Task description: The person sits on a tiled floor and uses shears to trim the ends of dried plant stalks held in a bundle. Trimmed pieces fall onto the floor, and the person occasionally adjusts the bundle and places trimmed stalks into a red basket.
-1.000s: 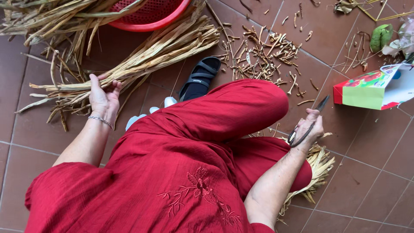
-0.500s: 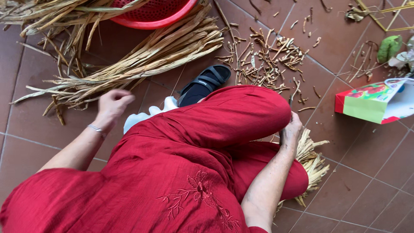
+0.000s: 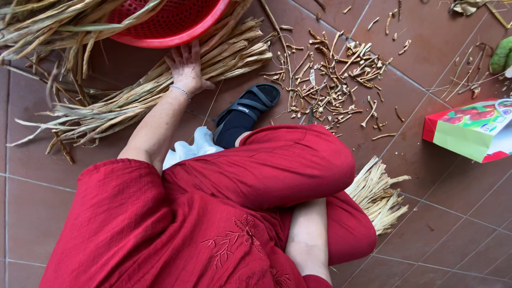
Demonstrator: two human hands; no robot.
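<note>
While left hand (image 3: 186, 66) rests flat, grip released, on long dried tan stalks (image 3: 160, 88) heaped by round red plastic basket (image 3: 176, 24): cut bundle (image 3: 376, 194) and scattered trimmings (image 3: 333, 85) done; most stalks uncut. Right hand hidden, grip unknowable.

A home yard floor (terracotta tiles (image 3: 458, 234)) strewn with dried stalks (image 3: 133, 96).

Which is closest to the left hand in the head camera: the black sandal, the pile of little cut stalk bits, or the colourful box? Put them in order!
Measured from the left hand, which rests on the long dry stalks:
1. Black sandal, just to its right and lower.
2. Pile of cut stalk bits, further right on the tiles.
3. Colourful box, far at the right edge.
</note>
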